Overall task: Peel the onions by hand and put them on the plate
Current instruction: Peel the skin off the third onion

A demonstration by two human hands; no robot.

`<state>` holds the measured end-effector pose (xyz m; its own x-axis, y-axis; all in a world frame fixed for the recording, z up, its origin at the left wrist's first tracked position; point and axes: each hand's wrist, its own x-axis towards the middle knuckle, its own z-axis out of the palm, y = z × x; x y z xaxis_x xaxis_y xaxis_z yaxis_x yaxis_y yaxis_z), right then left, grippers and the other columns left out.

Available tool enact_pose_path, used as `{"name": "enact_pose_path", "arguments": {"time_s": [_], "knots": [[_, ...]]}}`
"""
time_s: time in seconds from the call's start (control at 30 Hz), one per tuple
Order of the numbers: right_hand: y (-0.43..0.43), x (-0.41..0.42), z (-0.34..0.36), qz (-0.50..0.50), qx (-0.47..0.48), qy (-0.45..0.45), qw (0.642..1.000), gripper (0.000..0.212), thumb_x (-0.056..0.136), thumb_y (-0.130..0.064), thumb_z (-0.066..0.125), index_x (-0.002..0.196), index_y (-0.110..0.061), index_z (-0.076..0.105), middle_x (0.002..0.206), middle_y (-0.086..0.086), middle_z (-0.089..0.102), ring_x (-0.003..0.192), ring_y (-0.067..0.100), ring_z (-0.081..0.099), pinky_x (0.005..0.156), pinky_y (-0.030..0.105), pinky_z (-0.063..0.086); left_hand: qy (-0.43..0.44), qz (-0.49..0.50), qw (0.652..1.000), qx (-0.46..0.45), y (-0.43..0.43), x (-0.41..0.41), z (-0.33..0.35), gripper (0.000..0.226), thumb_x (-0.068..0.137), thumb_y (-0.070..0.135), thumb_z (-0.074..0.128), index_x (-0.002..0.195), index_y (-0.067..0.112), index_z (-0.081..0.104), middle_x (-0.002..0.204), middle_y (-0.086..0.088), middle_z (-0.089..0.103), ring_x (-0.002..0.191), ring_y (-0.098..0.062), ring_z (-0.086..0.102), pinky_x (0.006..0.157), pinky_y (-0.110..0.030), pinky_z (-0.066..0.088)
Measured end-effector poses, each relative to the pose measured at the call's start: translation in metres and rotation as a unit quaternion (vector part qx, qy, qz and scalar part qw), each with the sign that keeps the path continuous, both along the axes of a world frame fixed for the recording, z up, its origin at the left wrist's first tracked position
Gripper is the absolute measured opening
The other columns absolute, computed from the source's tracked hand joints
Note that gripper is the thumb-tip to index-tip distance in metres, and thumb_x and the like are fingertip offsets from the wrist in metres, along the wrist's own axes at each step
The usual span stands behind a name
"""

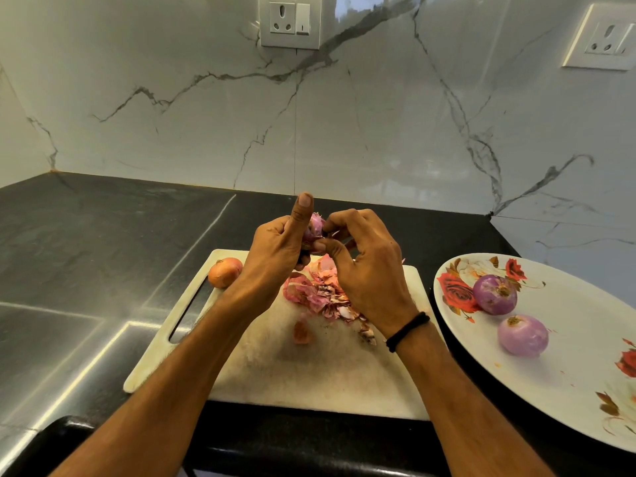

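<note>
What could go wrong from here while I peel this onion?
1. The onion is held in the air between the left hand and right hand; if it slips, it may drop onto the peels on the board.
2. The unpeeled onion sits at the board's far left edge and might roll onto the counter.
3. The two peeled onions lie loose on the flat plate; adding a third could set them rolling.

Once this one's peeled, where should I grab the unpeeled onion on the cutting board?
Take the unpeeled onion around its round middle, from above, probably with the left hand. It sits alone at the cutting board's far left corner, on that hand's side.
</note>
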<state>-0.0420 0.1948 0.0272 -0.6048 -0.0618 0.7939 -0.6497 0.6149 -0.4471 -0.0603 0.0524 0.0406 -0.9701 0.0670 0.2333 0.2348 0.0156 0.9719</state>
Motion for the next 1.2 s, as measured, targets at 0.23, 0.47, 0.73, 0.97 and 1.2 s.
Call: {"name": "enact_pose_path", "arguments": {"time_s": [0.23, 0.47, 0.73, 0.97, 1.2], "knots": [[0.0019, 0.0038, 0.0068, -0.016, -0.083, -0.015, 0.996, 0.021, 0.085, -0.012, 0.077, 0.096, -0.009, 0.06, 0.095, 0.004, 0.061, 0.082, 0.003, 0.057, 0.074, 0.004, 0.046, -0.009, 0.008, 1.0, 0.026, -0.0005, -0.0009, 0.0021, 0.078, 0.075, 0.073, 0.041, 0.094, 0.003, 0.07, 0.061, 0.002, 0.062, 0.054, -0.007, 0.049, 0.049, -0.017, 0.043], [0.0045, 0.0003, 0.0039, -0.039, -0.065, -0.01, 0.997, 0.013, 0.084, -0.012, 0.078, 0.092, -0.01, 0.068, 0.096, 0.002, 0.061, 0.084, 0.005, 0.055, 0.074, 0.003, 0.045, -0.02, -0.003, 0.999, 0.046, 0.0003, -0.0016, 0.0033, 0.083, 0.072, 0.077, 0.041, 0.096, 0.004, 0.071, 0.073, -0.012, 0.061, 0.06, -0.014, 0.048, 0.057, -0.024, 0.045], [0.002, 0.0011, 0.0045, -0.028, -0.049, -0.002, 0.998, 0.036, 0.086, -0.021, 0.075, 0.12, -0.011, 0.068, 0.113, 0.009, 0.061, 0.098, 0.013, 0.06, 0.086, 0.002, 0.045, -0.074, -0.035, 0.992, 0.1, -0.0002, -0.0025, 0.0033, 0.067, 0.083, 0.065, 0.039, 0.102, 0.009, 0.068, 0.085, -0.013, 0.068, 0.072, -0.019, 0.061, 0.073, -0.031, 0.053], [0.0057, 0.0019, 0.0048, -0.054, -0.067, 0.02, 0.996, 0.031, 0.088, -0.01, 0.072, 0.119, -0.01, 0.069, 0.11, 0.008, 0.065, 0.102, 0.012, 0.059, 0.092, 0.008, 0.046, -0.039, -0.065, 0.991, 0.108, -0.0026, 0.0014, 0.0032, 0.052, 0.092, 0.044, 0.047, 0.119, 0.002, 0.063, 0.093, -0.015, 0.066, 0.074, -0.019, 0.061, 0.071, -0.028, 0.054], [0.006, 0.0031, 0.0078, -0.046, -0.09, 0.022, 0.995, 0.027, 0.085, -0.013, 0.076, 0.111, -0.008, 0.072, 0.106, 0.006, 0.068, 0.098, 0.014, 0.064, 0.089, 0.017, 0.053, -0.015, -0.08, 0.991, 0.106, -0.0034, 0.0024, 0.0038, 0.048, 0.084, 0.04, 0.053, 0.116, 0.006, 0.064, 0.089, -0.007, 0.069, 0.076, -0.02, 0.062, 0.07, -0.025, 0.056]]}}
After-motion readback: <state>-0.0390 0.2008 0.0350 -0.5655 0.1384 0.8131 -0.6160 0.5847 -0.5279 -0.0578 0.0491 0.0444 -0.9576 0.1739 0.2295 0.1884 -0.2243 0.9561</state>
